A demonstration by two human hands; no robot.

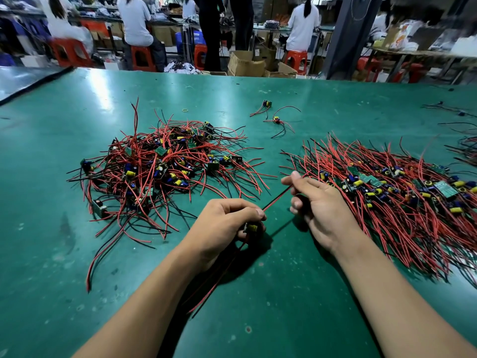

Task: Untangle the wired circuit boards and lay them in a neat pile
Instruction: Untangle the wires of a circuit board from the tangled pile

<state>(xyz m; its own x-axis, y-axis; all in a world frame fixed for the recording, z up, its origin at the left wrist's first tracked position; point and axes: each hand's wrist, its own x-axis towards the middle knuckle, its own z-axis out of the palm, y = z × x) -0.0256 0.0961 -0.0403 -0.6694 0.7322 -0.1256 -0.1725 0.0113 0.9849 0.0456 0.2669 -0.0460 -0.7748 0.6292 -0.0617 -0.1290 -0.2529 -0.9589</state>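
A tangled heap of wired circuit boards (160, 166) with red and black leads lies on the left of the green table (284, 319). On the right lies a combed pile of boards (402, 192), its wires running roughly parallel. My left hand (227, 223) grips one small circuit board (251, 227) with a yellow capacitor just above the table. Its red-and-black wire pair (277, 198) stretches up to my right hand (317, 202), which pinches the wire between thumb and forefinger. More leads from that board trail down beneath my left wrist.
Two loose wired boards (273, 116) lie farther back in the middle, near a small rubber band (184, 110). More wires (464, 146) sit at the far right edge. Beyond the table, people sit on red stools among cardboard boxes (245, 64).
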